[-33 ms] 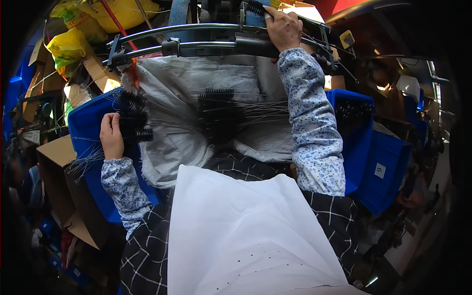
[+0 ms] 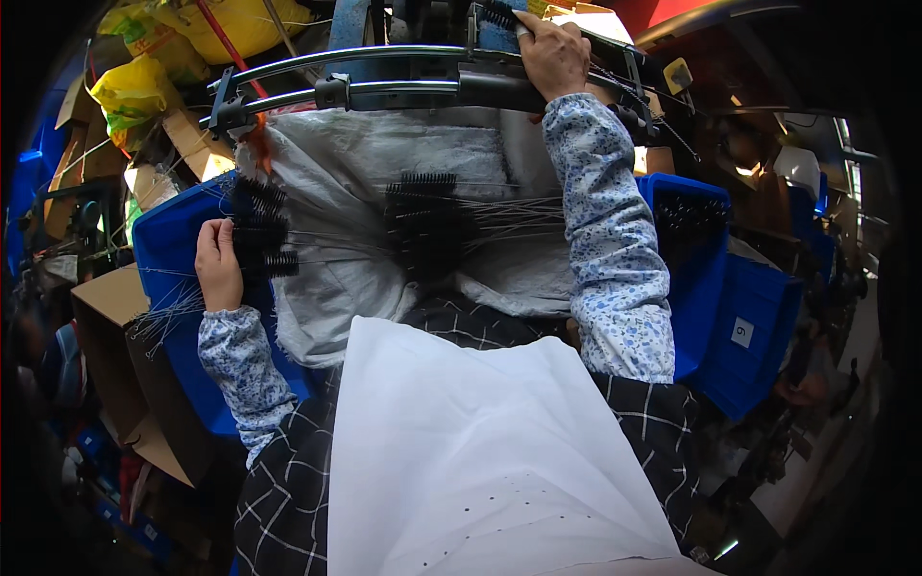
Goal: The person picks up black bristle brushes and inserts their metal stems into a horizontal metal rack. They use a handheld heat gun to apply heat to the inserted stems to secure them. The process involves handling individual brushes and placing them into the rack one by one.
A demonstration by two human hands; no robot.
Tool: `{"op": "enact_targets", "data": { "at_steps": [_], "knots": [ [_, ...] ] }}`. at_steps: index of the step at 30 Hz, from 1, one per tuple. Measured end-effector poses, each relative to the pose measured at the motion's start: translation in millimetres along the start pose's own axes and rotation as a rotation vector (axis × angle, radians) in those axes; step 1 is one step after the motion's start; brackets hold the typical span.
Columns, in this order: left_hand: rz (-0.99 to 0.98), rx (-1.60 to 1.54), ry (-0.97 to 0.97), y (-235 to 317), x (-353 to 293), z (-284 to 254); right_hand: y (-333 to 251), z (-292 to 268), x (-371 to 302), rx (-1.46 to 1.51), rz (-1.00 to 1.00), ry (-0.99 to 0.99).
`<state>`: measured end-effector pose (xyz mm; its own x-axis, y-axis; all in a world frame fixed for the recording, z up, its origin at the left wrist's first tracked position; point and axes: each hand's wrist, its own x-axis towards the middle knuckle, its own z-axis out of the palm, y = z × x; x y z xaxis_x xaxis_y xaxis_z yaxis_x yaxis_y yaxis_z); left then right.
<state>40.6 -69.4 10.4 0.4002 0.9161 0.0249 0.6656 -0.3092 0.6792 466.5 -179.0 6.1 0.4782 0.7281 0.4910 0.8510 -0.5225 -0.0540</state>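
At the left, my left hand (image 2: 219,267) has its thumb and fingers pinched beside several black bristle brushes (image 2: 257,228), at their bristle ends. Thin wire stems with looped ends (image 2: 168,315) stick out left of that hand. My right hand (image 2: 559,56) reaches to the top, its fingers closed at a black twisted-wire brush (image 2: 497,13) on the machine; a white wrap covers one fingertip. The fingers' undersides are hidden. Across my lap, on a whitish woven sack (image 2: 331,173), lies a pile of black brushes (image 2: 423,221), their wire stems pointing right under my right forearm.
Metal bars (image 2: 403,87) of the machine cross in front of me. A blue bin (image 2: 173,235) and a cardboard box (image 2: 115,298) stand left. Another blue bin (image 2: 687,288) at right holds black brushes. Yellow bags (image 2: 134,91) lie at the far left.
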Motion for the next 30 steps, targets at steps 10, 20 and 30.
{"op": "enact_targets", "data": {
  "at_steps": [10, 20, 30],
  "knots": [
    [0.178, -0.103, 0.331, 27.6, 6.9, -18.5, -3.9, -9.6, 1.1, 0.098, -0.038, 0.066],
    [0.492, -0.462, 0.708, 23.7, 1.7, -128.8, 13.9, 27.2, 19.3, 0.102, -0.089, -0.116],
    [0.315, -0.733, 0.6, 16.8, -9.5, -124.1, 27.7, 9.3, -11.3, 0.009, 0.192, -0.162]
  ]
}}
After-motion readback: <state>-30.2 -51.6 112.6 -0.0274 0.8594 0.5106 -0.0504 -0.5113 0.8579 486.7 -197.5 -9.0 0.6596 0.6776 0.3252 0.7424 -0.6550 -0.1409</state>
